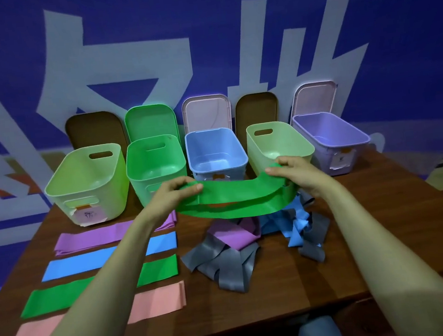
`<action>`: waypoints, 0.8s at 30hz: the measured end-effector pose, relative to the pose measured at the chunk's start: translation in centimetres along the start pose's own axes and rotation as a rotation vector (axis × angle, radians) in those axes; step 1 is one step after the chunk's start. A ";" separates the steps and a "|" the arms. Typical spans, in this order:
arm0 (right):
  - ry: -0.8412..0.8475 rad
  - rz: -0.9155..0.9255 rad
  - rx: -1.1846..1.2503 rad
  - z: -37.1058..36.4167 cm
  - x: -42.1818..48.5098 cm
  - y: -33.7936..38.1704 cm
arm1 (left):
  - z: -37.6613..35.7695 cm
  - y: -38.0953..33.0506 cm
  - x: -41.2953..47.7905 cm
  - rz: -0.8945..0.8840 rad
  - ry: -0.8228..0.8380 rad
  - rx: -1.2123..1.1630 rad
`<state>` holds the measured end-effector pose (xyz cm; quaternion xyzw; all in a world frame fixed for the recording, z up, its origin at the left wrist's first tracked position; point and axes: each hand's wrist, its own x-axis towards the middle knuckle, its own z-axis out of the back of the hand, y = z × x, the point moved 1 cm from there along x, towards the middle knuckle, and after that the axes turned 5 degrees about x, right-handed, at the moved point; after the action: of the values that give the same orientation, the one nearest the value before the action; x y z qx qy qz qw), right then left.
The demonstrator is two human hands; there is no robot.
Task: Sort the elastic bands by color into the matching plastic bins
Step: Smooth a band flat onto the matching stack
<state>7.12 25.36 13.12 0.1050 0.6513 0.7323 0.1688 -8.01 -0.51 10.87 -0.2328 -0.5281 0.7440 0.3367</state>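
Note:
A green elastic band (pixel 234 200) hangs stretched between both hands above the table. My left hand (pixel 175 191) pinches its left end and my right hand (pixel 295 170) grips its right end. Behind stand five open bins: a pale green bin (pixel 62 183), a green bin (pixel 137 173), a blue bin (pixel 216 165), a second pale green bin (pixel 257 153) and a purple bin (pixel 347 139). Flat on the left lie a purple band (pixel 86 239), a blue band (pixel 73 267), a green band (pixel 54 299) and a pink band (pixel 157 301). A tangled pile (pixel 229 259) of grey, purple and blue bands lies under the held one.
The bins' lids (pixel 151 120) lean upright against the blue wall behind them. The wooden table (pixel 383 233) has its near edge at the bottom and its right edge close to the purple bin. My left forearm crosses over the flat bands.

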 end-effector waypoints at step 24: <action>0.010 0.397 -0.662 -6.7 -2.2 -0.2 | -6.4 -3.4 -0.4 -0.230 -0.193 0.281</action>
<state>6.69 18.40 12.18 0.1653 0.3476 0.9219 0.0455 -2.36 3.95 11.98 -0.0495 -0.4722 0.7857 0.3965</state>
